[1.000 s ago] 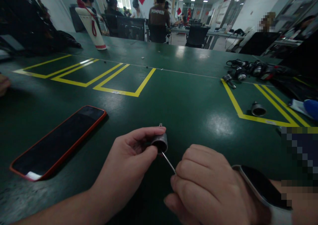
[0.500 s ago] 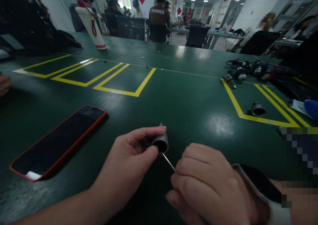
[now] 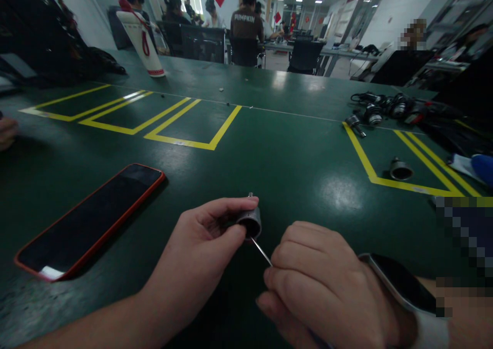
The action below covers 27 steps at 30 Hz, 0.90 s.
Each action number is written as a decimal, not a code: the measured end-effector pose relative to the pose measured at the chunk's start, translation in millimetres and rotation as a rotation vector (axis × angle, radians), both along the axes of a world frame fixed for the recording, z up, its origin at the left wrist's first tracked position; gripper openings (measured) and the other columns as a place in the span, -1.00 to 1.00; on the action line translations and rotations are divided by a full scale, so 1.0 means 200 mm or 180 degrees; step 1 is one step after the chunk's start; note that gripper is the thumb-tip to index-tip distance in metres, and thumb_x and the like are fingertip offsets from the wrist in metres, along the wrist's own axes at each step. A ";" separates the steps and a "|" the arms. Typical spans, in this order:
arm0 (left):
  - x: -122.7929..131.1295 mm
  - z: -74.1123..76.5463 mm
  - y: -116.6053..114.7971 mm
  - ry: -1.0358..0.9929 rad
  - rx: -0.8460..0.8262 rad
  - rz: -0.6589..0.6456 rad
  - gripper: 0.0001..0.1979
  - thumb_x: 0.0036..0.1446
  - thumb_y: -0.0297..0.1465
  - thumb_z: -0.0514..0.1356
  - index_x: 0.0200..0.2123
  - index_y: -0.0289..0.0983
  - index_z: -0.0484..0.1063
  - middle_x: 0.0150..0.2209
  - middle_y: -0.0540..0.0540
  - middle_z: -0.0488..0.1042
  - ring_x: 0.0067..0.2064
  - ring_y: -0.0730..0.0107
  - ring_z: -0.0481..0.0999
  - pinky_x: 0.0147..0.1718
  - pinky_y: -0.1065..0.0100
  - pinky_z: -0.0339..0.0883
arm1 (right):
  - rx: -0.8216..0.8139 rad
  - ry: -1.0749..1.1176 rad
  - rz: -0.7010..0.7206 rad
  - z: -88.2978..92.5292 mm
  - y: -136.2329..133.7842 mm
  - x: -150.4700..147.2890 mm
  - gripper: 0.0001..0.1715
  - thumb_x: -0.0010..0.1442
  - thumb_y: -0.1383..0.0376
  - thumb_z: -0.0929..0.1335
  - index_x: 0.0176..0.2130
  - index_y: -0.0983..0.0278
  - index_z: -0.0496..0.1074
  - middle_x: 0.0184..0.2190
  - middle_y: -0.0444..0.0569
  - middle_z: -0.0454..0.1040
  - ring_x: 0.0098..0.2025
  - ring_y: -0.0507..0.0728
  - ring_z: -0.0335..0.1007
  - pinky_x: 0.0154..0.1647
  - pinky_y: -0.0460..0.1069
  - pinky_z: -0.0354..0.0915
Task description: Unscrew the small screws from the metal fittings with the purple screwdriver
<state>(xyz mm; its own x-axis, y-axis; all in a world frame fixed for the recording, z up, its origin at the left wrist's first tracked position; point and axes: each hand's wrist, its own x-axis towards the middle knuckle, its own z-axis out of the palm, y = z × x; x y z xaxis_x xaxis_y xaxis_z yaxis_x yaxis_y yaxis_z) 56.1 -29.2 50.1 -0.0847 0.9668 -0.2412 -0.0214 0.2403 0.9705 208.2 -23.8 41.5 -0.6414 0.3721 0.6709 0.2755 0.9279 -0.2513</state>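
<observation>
Between the thumb and fingers of my left hand (image 3: 208, 241) is a grey, cup-shaped metal part (image 3: 253, 219), its hollow mouth facing me and a short stem poking out at the far end. My right hand (image 3: 319, 277) is closed around what looks like a screwdriver (image 3: 262, 251). Its thin bright shaft runs up and left to the mouth of the metal part; the handle is mostly hidden in my fist, and I cannot tell exactly where the tip rests. Both hands are low over the green table (image 3: 285, 159).
A phone in an orange case (image 3: 92, 220) lies at left. Another cup-shaped metal part (image 3: 400, 170) sits inside yellow tape at right, with several metal parts and cables (image 3: 375, 113) behind. A white cup (image 3: 142, 43) stands far left. Another person's hand (image 3: 6, 132) shows at the left edge.
Almost nothing differs. The metal part in my left hand has shifted very slightly, and the shaft still reaches its mouth.
</observation>
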 end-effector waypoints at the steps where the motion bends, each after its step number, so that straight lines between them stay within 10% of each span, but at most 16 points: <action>1: 0.00 0.00 0.00 0.0007 -0.0003 -0.0001 -0.83 -0.08 -0.53 0.25 -0.35 -0.25 0.57 -0.20 -0.07 0.60 -0.11 0.32 0.54 -0.10 0.38 0.38 | -0.0002 -0.0020 0.0029 0.00 0.00 0.00 -0.53 0.23 0.40 0.19 -0.63 0.39 0.41 -0.73 -0.07 0.29 -0.63 0.02 0.11 -0.61 -0.03 -0.01; 27: 0.01 0.01 0.01 0.0008 -0.0131 -0.0016 -0.80 -0.16 -0.54 0.25 -0.38 -0.27 0.57 -0.22 -0.09 0.60 -0.21 0.28 0.57 -0.29 0.40 0.46 | 0.0167 -0.0131 -0.0453 -0.01 -0.04 -0.01 -0.54 0.23 0.38 0.20 -0.65 0.32 0.34 -0.72 -0.11 0.26 -0.62 0.02 0.09 -0.62 -0.01 -0.08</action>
<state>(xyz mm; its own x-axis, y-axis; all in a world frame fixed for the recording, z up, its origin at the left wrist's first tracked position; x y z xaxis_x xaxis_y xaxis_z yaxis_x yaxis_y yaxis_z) 58.3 -28.1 53.1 -0.0807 0.9564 -0.2806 -0.0177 0.2801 0.9598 205.9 -32.0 38.9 -0.6120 0.4263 0.6662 0.4142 0.8903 -0.1892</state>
